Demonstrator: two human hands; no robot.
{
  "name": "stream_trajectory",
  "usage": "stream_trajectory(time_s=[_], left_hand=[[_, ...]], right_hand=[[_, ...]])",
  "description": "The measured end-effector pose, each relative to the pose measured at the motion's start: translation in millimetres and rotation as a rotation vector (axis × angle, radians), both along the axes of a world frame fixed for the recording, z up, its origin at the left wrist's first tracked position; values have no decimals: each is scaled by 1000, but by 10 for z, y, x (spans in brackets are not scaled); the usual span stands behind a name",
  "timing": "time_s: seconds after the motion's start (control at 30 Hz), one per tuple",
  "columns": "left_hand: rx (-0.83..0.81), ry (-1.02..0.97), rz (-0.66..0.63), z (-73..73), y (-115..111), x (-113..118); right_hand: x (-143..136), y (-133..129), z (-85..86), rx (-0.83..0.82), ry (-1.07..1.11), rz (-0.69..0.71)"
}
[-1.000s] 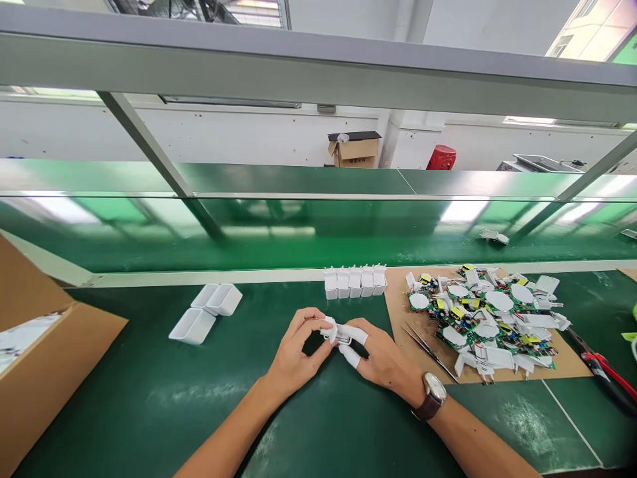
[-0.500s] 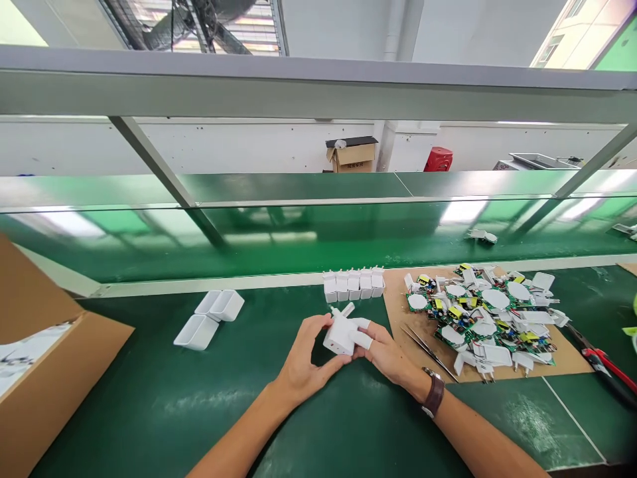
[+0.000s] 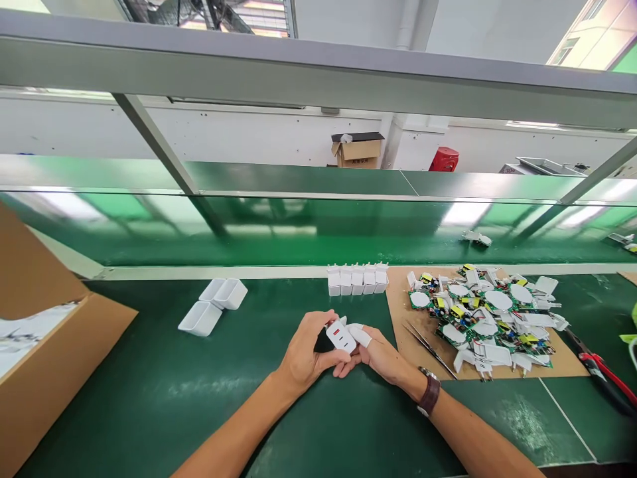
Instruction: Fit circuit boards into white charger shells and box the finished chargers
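Between both hands, above the green bench, is a white USB charger [image 3: 342,337], its port face tilted up toward me. Small slots and one red port show on that face. My left hand [image 3: 309,352] grips it from the left with thumb and fingers. On the other side my right hand [image 3: 374,352], with white covers on some fingertips, closes on it too. The charger's far side is hidden. Behind the hands stands a row of several white chargers [image 3: 357,280], pins up. To the left lie three white open charger housings [image 3: 202,318].
A cardboard sheet [image 3: 401,312] at right bears a pile of circuit boards with white parts [image 3: 490,312]. Tweezers [image 3: 428,348] lie on its left side, red-handled pliers [image 3: 602,372] at its right. An open cardboard box [image 3: 84,345] stands at left. A metal frame bar [image 3: 318,73] crosses above.
The charger has been turned in my hands: its pins pointed up and away before, and now its port face shows upward. My head view has shifted slightly.
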State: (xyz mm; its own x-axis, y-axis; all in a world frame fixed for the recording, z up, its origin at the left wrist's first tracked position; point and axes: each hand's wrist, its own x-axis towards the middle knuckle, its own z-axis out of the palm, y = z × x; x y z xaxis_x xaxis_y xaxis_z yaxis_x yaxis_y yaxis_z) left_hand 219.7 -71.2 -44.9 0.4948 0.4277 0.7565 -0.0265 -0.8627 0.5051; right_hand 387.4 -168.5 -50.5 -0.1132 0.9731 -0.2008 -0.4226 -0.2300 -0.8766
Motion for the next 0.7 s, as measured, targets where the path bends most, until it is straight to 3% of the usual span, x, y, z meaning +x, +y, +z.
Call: stream_trajectory(time_s=[0.3, 0.4, 0.5, 0.6, 0.7], left_hand=[[6, 29, -23, 41, 16, -4], [15, 59, -54, 47, 24, -25], [-84, 123, -51, 46, 36, -55], [-274, 205, -41, 53, 61, -77], [-335, 198, -102, 62, 90, -77]], right_hand=[[-5, -8, 52, -21, -52, -9], [-4, -19, 98, 59, -251, -161], [12, -50, 130, 234, -622, -356], [47, -91, 123, 283, -920, -370], [89, -115, 80, 261, -952, -340]])
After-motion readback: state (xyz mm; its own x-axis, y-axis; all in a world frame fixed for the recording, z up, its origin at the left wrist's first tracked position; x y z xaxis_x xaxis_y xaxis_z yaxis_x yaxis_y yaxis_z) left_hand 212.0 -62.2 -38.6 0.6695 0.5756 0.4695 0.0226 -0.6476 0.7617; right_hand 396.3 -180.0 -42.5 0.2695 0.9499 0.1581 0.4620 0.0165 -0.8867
